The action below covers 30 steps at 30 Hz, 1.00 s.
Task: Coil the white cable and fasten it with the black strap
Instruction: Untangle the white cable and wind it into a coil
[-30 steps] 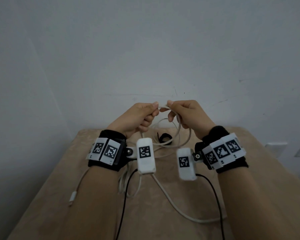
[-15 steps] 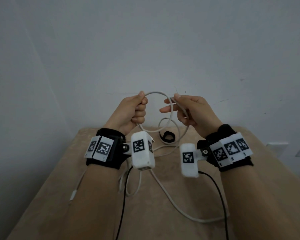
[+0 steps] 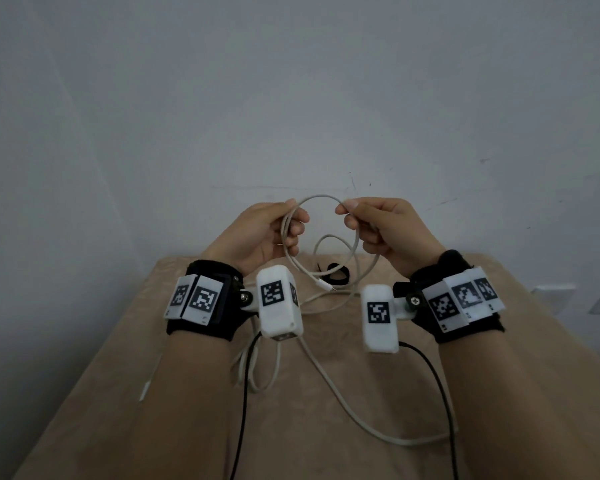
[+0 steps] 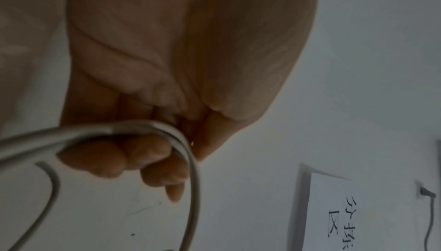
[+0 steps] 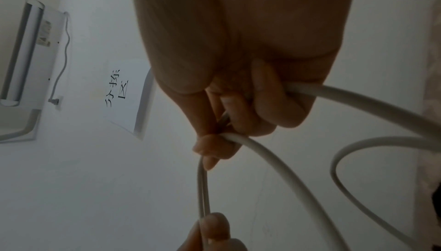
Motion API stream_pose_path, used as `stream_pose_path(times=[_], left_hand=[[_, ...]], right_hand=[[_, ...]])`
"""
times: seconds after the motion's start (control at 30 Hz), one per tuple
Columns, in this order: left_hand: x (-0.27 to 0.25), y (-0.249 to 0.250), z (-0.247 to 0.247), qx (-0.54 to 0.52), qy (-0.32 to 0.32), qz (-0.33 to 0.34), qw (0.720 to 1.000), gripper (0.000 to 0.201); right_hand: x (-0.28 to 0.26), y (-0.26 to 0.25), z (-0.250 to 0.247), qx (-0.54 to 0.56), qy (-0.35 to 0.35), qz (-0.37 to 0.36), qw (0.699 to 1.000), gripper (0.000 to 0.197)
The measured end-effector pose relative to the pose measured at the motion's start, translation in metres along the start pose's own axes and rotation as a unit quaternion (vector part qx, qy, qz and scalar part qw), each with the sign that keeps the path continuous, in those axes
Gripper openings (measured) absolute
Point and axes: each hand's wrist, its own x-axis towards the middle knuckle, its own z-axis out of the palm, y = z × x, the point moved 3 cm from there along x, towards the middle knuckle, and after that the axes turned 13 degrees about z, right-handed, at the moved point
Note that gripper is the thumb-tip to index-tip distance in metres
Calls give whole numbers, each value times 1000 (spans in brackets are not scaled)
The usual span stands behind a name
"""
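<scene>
— At centre frame, against the grey wall: held up a round loop of white cable (image 3: pixel 321 197), clear of the beige table (image 3: pixel 309 445) below.

— Gripped how?

— On the loop's left side, left hand (image 3: pixel 260 233) with fingers curled round two strands lying side by side, thumb tip on top. On the loop's right side, right hand (image 3: pixel 385 233) pinching between thumb and forefinger, remaining fingers curled round a lower strand.

— And looked like what?

— Thin, round, smooth, off-white, greyer in the dim wrist views. Hung a smaller second turn beneath the main loop, ending in a short connector tip (image 3: pixel 326 286) dangling between the wrists. Trailed the rest down onto the table: slack folds under the left wrist camera, then a long curve toward lower right of frame. Lay a second white plug (image 3: pixel 145 389) at the table's left edge, beside the left forearm.

— Strap?

— Sat as a curled black strap (image 3: pixel 336 274) on the table's far end, behind the hanging turns, untouched by either hand.
</scene>
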Motion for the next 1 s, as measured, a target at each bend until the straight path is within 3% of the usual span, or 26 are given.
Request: stream_pose_path(times=[0.27, 0.43, 0.73, 1.0], left_hand=[[-3, 2, 17, 133, -104, -4, 986, 33], [-3, 1, 18, 173, -120, -14, 978, 38], [2, 10, 11, 85, -44, 47, 994, 40], [4, 14, 4, -50, 11, 40, 998, 38]], right_hand=[[-4, -2, 9, -114, -66, 25, 991, 21], [-6, -3, 10, -146, -70, 27, 986, 21], [-7, -9, 6, -65, -34, -3, 997, 32], [-9, -11, -3, -11, -40, -30, 999, 29]])
